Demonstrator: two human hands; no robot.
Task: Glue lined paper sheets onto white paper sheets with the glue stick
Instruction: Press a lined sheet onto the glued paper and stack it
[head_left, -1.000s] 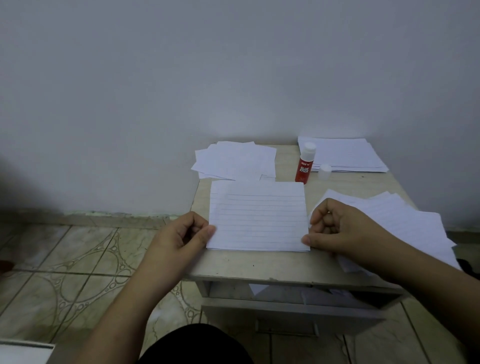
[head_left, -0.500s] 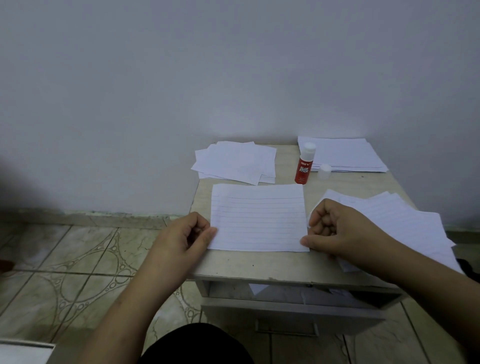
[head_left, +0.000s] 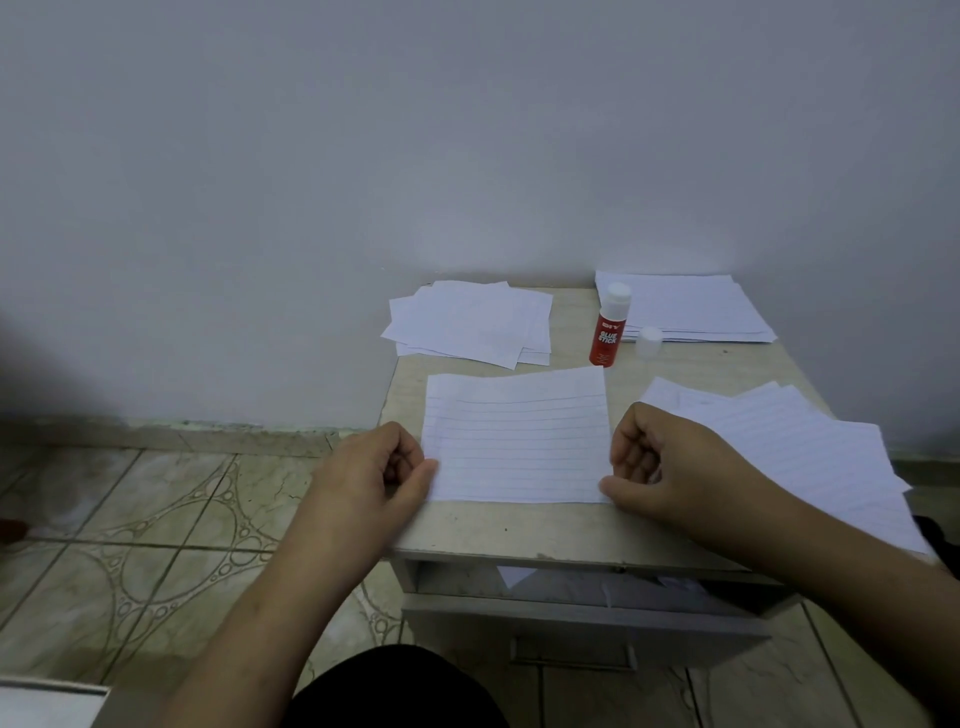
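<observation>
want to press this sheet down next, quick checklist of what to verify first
1. Lined sheet lies flat on the table: ok.
2. Lined sheet square with the sheet under it: not ok, an offset edge shows at the left and top.
3. Left hand holds the left edge: ok.
4. Right hand holds the right edge: ok.
5. Glue stick upright, apart from the sheet: ok.
6. Glue under the sheet: cannot tell.

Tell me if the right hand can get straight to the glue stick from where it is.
Probably yes. The right hand pinches the lined sheet at its near right corner; the glue stick stands upright just beyond that sheet's far right corner, with only bare table between.
</observation>
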